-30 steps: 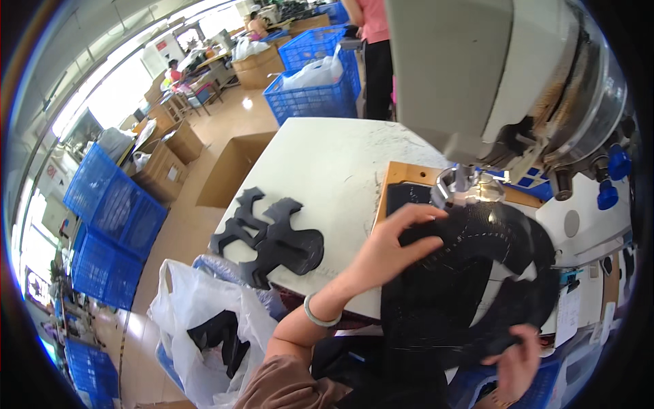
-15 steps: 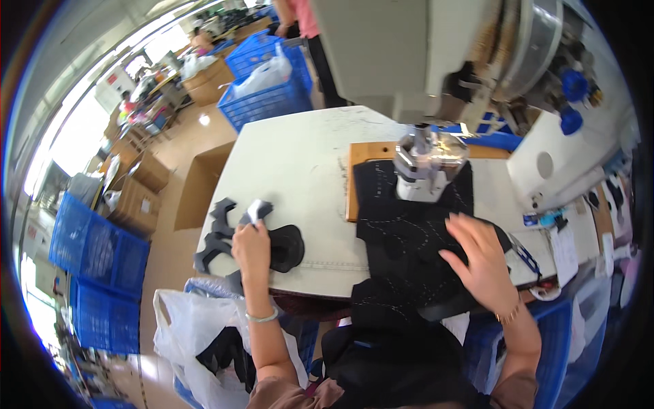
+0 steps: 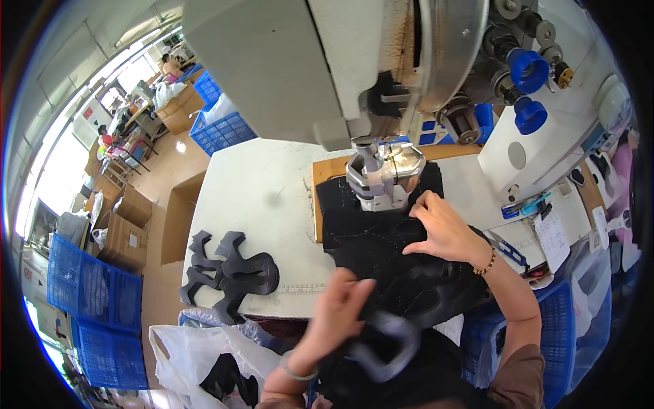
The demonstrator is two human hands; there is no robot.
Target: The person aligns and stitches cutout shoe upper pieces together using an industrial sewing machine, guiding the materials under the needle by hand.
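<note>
Fabric, black with pale stitch lines, lies on the desk, just in front of the metal needle head of a sewing machine. Right hand rests upon it, thumb and fingers parted. Left hand is blurred, fingers curled; whether it grips the smeared grey piece near it cannot be told. Dark cut pieces overlap at the desk's left side.

No text is legible, even on the white paper.
</note>
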